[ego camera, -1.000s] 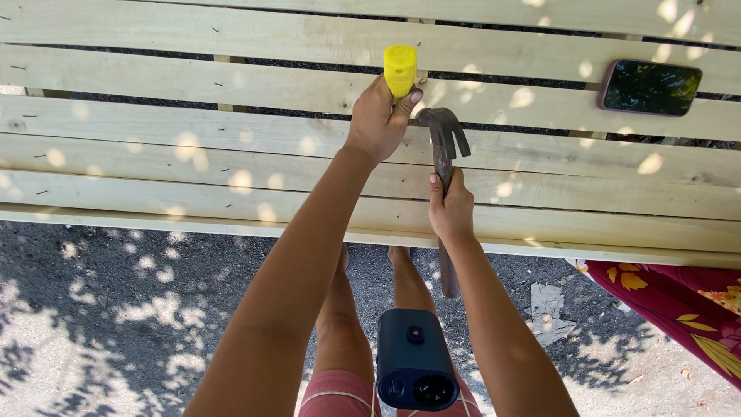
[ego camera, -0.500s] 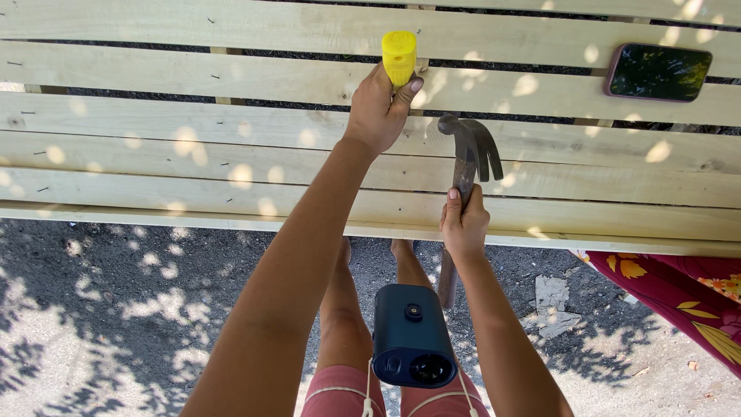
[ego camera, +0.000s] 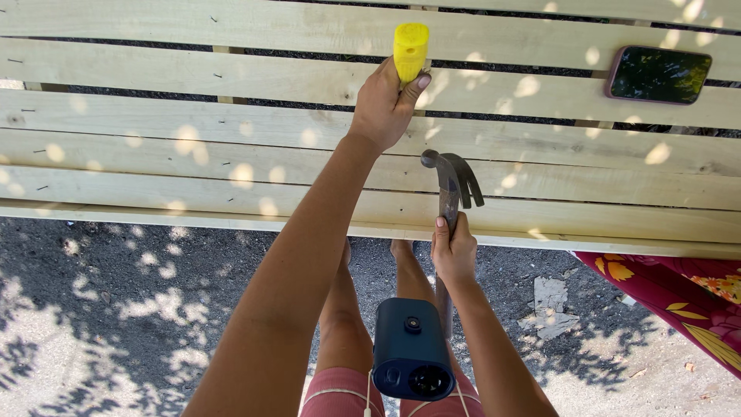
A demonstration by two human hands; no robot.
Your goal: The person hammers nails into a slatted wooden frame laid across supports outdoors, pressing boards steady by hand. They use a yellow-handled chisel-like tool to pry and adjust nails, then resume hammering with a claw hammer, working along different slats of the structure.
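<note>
Head view, hammer (ego camera: 451, 181) in right hand (ego camera: 453, 253) grip

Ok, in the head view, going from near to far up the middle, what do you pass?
Dark blue device → right hand → claw hammer head → left hand → yellow tool handle.

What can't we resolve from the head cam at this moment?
- Head view: the lower end of the yellow tool is buried in the left hand, so its tip and whatever it bears on stay hidden.
- Hammer: the right hand covers mid-handle; the dark blue device hides part of the lower handle.
- Phone: screen dark, nothing readable.
- Red patterned cloth: cut off by the right edge.
</note>
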